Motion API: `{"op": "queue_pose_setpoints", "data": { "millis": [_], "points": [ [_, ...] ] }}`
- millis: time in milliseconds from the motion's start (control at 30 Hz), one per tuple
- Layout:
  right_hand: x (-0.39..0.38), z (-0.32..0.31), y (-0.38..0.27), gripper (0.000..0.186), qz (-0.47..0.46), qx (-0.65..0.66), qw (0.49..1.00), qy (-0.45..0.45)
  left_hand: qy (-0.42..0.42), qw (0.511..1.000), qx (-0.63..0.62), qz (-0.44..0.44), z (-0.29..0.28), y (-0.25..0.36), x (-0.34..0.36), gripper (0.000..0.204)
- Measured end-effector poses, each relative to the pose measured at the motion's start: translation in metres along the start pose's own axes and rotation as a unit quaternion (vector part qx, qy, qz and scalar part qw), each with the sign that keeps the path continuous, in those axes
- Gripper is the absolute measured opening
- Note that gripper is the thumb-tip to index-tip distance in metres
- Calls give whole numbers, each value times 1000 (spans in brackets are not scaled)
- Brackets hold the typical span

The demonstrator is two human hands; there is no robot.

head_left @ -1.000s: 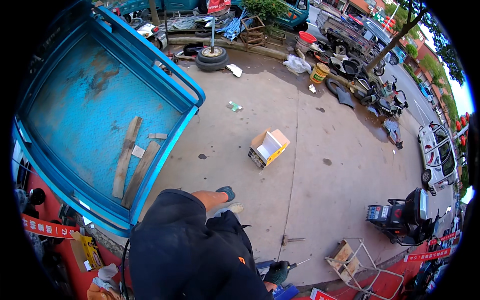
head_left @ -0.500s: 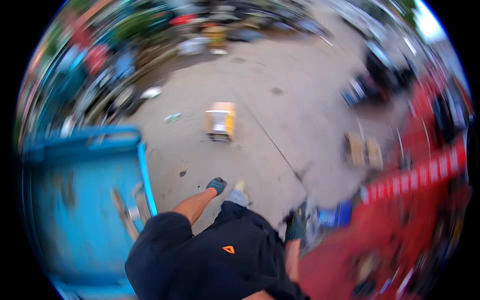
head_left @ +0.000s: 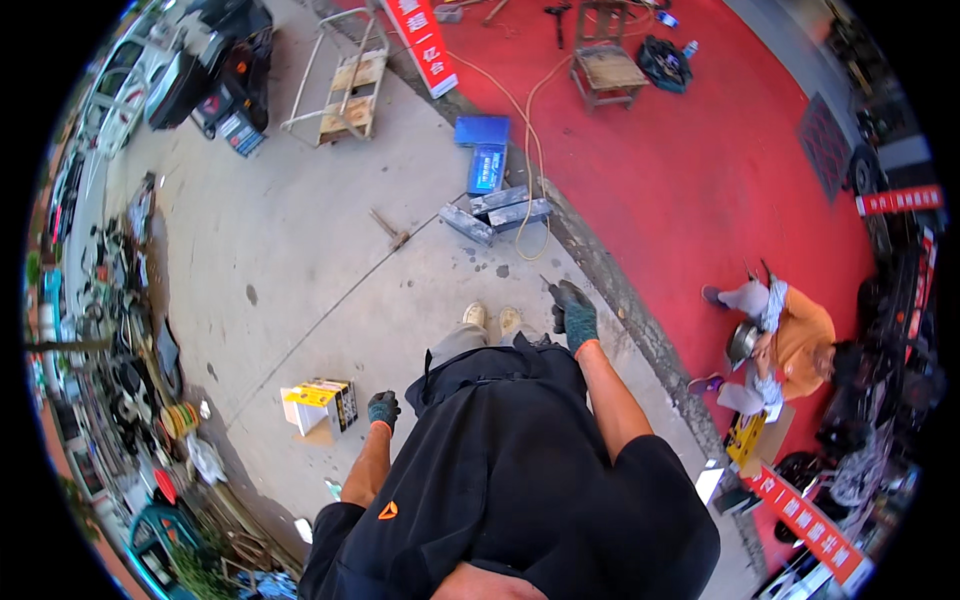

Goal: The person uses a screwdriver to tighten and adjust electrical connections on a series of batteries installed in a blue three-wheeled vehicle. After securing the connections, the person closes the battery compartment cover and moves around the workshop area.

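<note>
My left hand (head_left: 383,408), in a dark green knitted glove, hangs by my side with its fingers curled in and nothing visible in them. An open yellow, black and white carton (head_left: 343,402) lies on the concrete to its left. My right hand (head_left: 575,315), gloved the same way, is held out in front at my right with its fingers closed. A thin dark tool tip (head_left: 546,282) pokes out past the fingers; its kind cannot be made out. Ahead on the ground lie several grey-black blocks (head_left: 515,212) and two blue boxes (head_left: 483,150).
A hammer (head_left: 392,232) lies on the concrete. A yellow hose (head_left: 530,130) runs onto the red floor (head_left: 660,190). Farther off are a cart (head_left: 350,85), a wooden chair (head_left: 608,65) and a scooter (head_left: 225,80). A seated person (head_left: 800,340) holding a metal bowl is at right.
My view has swung to the right. The blue boxes and grey blocks now lie ahead, the carton is at my left, and the blue cart bed is gone from view.
</note>
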State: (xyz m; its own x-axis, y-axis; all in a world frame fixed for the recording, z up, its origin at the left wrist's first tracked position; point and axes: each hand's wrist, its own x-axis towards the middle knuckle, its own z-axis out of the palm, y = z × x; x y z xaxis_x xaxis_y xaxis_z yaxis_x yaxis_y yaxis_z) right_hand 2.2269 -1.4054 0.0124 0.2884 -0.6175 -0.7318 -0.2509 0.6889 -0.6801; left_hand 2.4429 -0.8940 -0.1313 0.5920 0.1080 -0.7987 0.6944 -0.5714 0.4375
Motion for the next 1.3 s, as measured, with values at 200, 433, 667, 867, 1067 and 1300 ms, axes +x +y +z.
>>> {"op": "queue_pose_setpoints", "data": {
  "millis": [200,433,667,867,1067,1300],
  "points": [
    [-34,-42,30,46,-2,162,977,137,-72,962,193,179,26,120,89,29],
    [-29,-53,36,33,-34,266,949,167,-167,859,296,384,181,285,164,41],
    [25,-108,28,37,-61,369,918,130,-261,769,439,384,310,318,78,44],
    [99,-192,-23,39,-33,432,880,196,-245,792,437,348,357,349,15,44],
    [161,-290,-113,39,-19,381,913,141,-210,885,332,250,387,381,-47,33],
    [263,-336,-216,46,-43,298,946,122,-218,906,282,229,500,433,-58,31]
  ]
}}
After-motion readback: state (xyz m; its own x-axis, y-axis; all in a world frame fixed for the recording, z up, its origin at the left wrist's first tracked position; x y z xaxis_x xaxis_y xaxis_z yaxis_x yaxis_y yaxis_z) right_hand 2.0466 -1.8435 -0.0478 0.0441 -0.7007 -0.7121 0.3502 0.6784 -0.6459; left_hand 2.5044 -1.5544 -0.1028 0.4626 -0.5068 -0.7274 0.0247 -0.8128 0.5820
